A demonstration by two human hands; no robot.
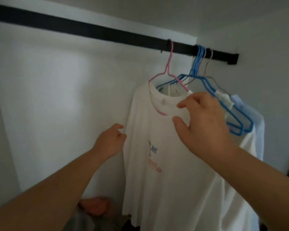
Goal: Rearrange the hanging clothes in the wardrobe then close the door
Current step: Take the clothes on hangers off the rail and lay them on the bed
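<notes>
A white printed T-shirt (150, 164) hangs on a pink hanger (168, 64) from the black rail (90, 30). My left hand (109, 141) pinches the shirt's left edge by the sleeve. My right hand (202, 124) is at the collar's right side with fingers spread and thumb out, touching the fabric near the neckline. Behind the shirt hang several blue hangers (232, 110) and a pale blue garment (250, 117), bunched at the rail's right end.
The wardrobe's white back wall (57, 97) fills the left, and the rail is bare there. The right side wall (274, 80) stands close to the clothes. A heap of folded clothes, orange and grey (95, 207), lies at the bottom.
</notes>
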